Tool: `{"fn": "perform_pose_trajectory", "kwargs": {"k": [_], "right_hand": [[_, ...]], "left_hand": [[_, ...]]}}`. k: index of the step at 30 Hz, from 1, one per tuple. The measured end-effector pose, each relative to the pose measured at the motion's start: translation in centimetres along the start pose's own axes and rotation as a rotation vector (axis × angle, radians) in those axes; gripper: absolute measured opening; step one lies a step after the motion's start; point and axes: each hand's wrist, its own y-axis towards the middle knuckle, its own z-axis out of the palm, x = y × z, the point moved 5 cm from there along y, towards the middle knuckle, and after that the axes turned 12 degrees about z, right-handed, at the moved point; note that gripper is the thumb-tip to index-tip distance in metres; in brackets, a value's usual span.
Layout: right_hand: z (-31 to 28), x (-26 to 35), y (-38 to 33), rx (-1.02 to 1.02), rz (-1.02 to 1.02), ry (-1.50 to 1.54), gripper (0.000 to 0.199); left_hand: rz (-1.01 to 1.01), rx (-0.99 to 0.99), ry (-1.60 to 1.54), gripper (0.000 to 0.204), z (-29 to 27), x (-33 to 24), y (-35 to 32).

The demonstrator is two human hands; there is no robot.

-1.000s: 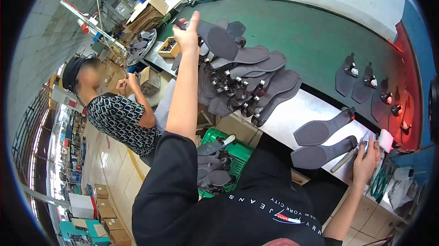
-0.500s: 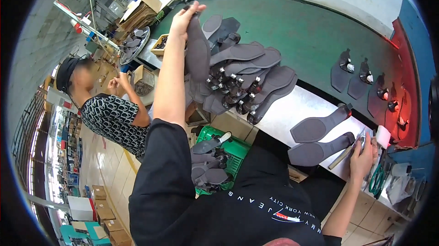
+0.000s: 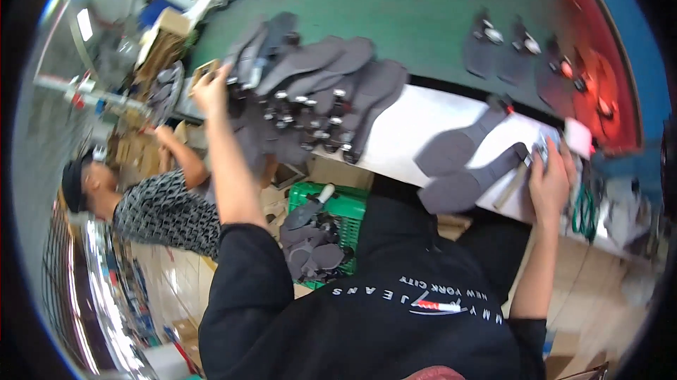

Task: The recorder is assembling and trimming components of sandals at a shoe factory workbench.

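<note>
Hands work far apart at a shoe-sole station: the left hand (image 3: 209, 87) reaches out to the far left end of a fanned pile of grey soles (image 3: 317, 91), fingers curled at the pile's edge, though blur hides whether it grips one. The right hand (image 3: 551, 179) is closed around a small pale object (image 3: 543, 147) at the near right edge of the white counter (image 3: 430, 122); what the object is cannot be made out. Two more grey soles (image 3: 462, 168) lie side by side on the counter just left of that hand, with a wooden-handled tool (image 3: 509, 188) beside them. Beyond the counter runs a green belt (image 3: 423, 20) carrying several dark soles (image 3: 522, 52) toward a red-lit end. Below the counter, a green crate (image 3: 338, 207) holds more sole pieces. At left, a co-worker (image 3: 159, 203) in a patterned shirt bends over cardboard boxes (image 3: 141, 154).
</note>
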Motion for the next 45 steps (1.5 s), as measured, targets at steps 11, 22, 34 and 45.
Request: {"fn": "perform_pose_trajectory", "kwargs": {"k": [11, 22, 34, 45], "right_hand": [[-0.9, 0.4, 0.0, 0.024, 0.020, 0.186, 0.050], [-1.4, 0.2, 0.0, -0.003, 0.008, 0.299, 0.038], [-4.2, 8.8, -6.6, 0.826, 0.233, 1.184, 0.045], [-1.3, 10.2, -10.4, 1.166, 0.377, 1.212, 0.048]], "left_hand": [[0.674, 0.738, -0.800, 0.054, 11.3, -30.9, -21.5], [0.610, 0.949, -1.328, 0.028, 20.5, -35.9, -25.0], [-0.074, 1.022, -1.106, 0.029, 9.1, -26.6, -29.8], [-0.345, 1.708, -1.290, 0.081, 5.2, -26.3, -32.9]]}}
